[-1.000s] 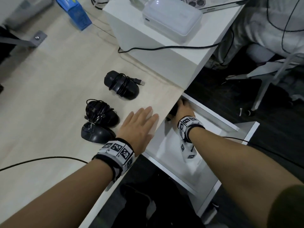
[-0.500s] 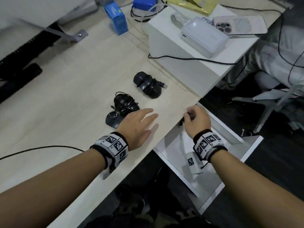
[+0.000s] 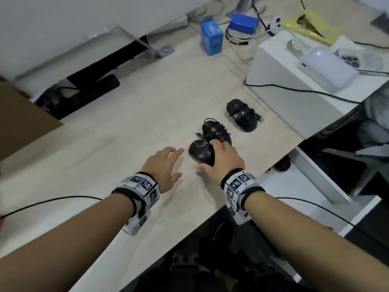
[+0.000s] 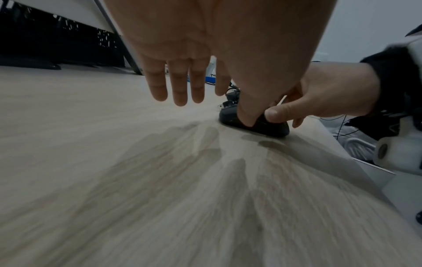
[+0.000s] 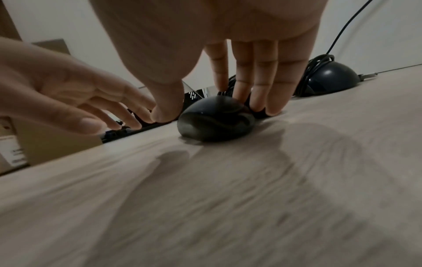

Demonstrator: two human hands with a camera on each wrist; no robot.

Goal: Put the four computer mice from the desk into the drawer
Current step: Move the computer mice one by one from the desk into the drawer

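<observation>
Three black mice lie on the pale wooden desk (image 3: pixel 126 127). The near mouse (image 3: pixel 199 151) (image 5: pixel 214 121) sits under my right hand (image 3: pixel 210 154) (image 5: pixel 212 108), which grips it with the thumb on its left side and the fingers down its right. Touching it from behind is the middle mouse (image 3: pixel 214 128), wound in its cord. The far mouse (image 3: pixel 242 116) (image 5: pixel 331 77) lies apart, also cord-wound. A fourth dark mouse (image 3: pixel 282 164) shows in the open white drawer (image 3: pixel 315 175), partly under the desk edge. My left hand (image 3: pixel 168 163) (image 4: pixel 180 86) hovers open just left of the near mouse.
A white box (image 3: pixel 284 95) with a white device (image 3: pixel 326 68) stands right of the far mouse, a black cable (image 3: pixel 294 89) draped across it. Blue boxes (image 3: pixel 211 39) stand at the back. Cardboard (image 3: pixel 21 114) lies far left. An office chair (image 3: pixel 368 152) stands past the drawer.
My right hand came out of the drawer, crossed left onto the desk and closed round the near mouse. My left hand slid left, off the mice.
</observation>
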